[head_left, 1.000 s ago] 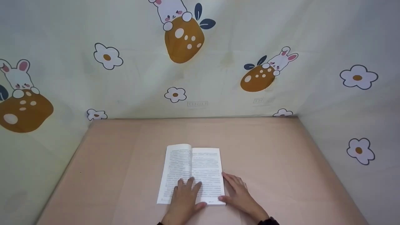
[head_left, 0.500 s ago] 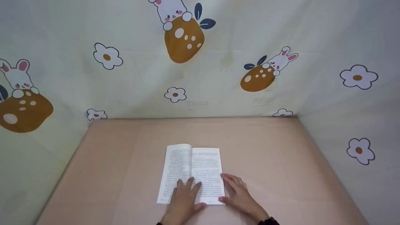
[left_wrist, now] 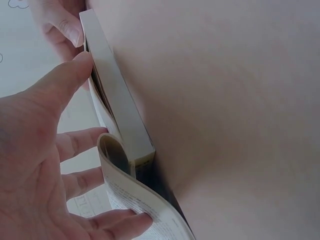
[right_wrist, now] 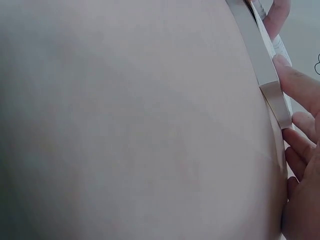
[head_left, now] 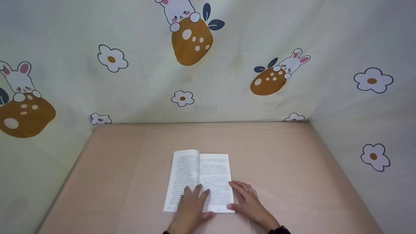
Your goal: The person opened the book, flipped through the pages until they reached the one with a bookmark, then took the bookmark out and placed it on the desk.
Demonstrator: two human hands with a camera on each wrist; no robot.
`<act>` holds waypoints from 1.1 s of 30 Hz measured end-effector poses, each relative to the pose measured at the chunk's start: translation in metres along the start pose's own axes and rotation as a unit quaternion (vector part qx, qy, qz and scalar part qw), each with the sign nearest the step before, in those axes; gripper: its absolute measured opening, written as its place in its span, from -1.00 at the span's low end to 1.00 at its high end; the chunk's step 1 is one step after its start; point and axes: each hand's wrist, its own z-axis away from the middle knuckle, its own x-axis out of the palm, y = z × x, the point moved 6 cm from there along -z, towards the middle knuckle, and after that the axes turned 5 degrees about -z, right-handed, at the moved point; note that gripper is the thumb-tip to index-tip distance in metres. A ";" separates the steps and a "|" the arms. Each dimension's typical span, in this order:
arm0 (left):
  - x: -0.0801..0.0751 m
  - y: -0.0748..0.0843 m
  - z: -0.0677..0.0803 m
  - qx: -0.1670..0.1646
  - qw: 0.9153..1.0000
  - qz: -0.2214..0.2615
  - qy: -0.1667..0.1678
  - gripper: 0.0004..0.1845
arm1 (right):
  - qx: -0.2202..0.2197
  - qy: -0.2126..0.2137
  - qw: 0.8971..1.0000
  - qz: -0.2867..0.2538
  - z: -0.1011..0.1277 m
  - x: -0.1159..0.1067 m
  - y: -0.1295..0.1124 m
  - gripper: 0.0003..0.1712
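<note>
An open paperback book (head_left: 214, 172) with printed pages lies on the table, its left-hand pages arching up at the spine. My left hand (head_left: 191, 206) rests across the lower part of both pages, fingers spread and thumb near the bottom edge. In the left wrist view those fingers (left_wrist: 82, 182) lie along the curved left page (left_wrist: 137, 202), beside the thick page block (left_wrist: 117, 90). My right hand (head_left: 252, 204) holds the book's lower right side. Its thumb (right_wrist: 297, 82) sits on the page by the corner, while the other fingers meet the side edge, some partly hidden.
A pinkish-beige cover spreads over the table (head_left: 130, 156) around the book. Pale fabric walls (head_left: 234, 74) printed with rabbits, brown fruit and flowers stand at the back and both sides.
The right index fingertip has shifted slightly left, from beside the book's right edge onto the page margin. The left hand and the book have stayed in place.
</note>
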 end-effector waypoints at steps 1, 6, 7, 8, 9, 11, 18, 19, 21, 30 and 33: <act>0.000 0.000 0.000 -0.001 1.000 0.001 -0.003 -0.20 | 0.002 0.000 1.000 -0.001 0.000 0.000 0.000 -0.20; 0.001 -0.001 -0.001 -0.003 1.000 -0.010 -0.007 -0.18 | 0.005 -0.002 1.000 -0.010 0.000 0.000 -0.001 -0.18; 0.001 -0.001 -0.001 -0.001 1.000 -0.013 -0.005 -0.18 | 0.007 -0.002 1.000 -0.010 0.000 0.000 -0.001 -0.17; 0.001 -0.001 -0.001 0.001 1.000 -0.015 -0.002 -0.18 | 0.008 -0.002 1.000 -0.008 0.000 0.000 -0.001 -0.16; 0.000 -0.001 -0.001 0.003 1.000 -0.017 0.001 -0.19 | 0.010 -0.002 1.000 -0.007 0.000 0.000 -0.001 -0.14; -0.001 -0.001 -0.001 0.008 1.000 -0.020 0.013 -0.19 | 0.013 0.000 1.000 -0.002 -0.001 0.000 -0.001 -0.11; -0.003 -0.002 -0.003 0.024 0.997 -0.055 0.039 -0.18 | 0.009 0.002 1.000 0.000 -0.001 0.000 -0.001 -0.05; -0.003 -0.003 -0.004 0.025 0.997 -0.059 0.039 -0.18 | 0.005 0.002 1.000 0.001 -0.001 0.000 -0.001 -0.05; -0.004 -0.003 -0.004 0.027 0.998 -0.053 0.034 -0.19 | -0.002 0.003 1.000 0.004 -0.001 0.000 -0.001 -0.06; -0.011 -0.009 -0.002 0.044 0.998 0.019 0.028 -0.32 | -0.017 0.013 1.000 0.000 0.002 -0.001 0.000 -0.08; -0.013 -0.012 -0.001 0.048 0.998 0.045 0.025 -0.34 | -0.017 0.017 1.000 0.003 0.002 -0.001 0.000 -0.08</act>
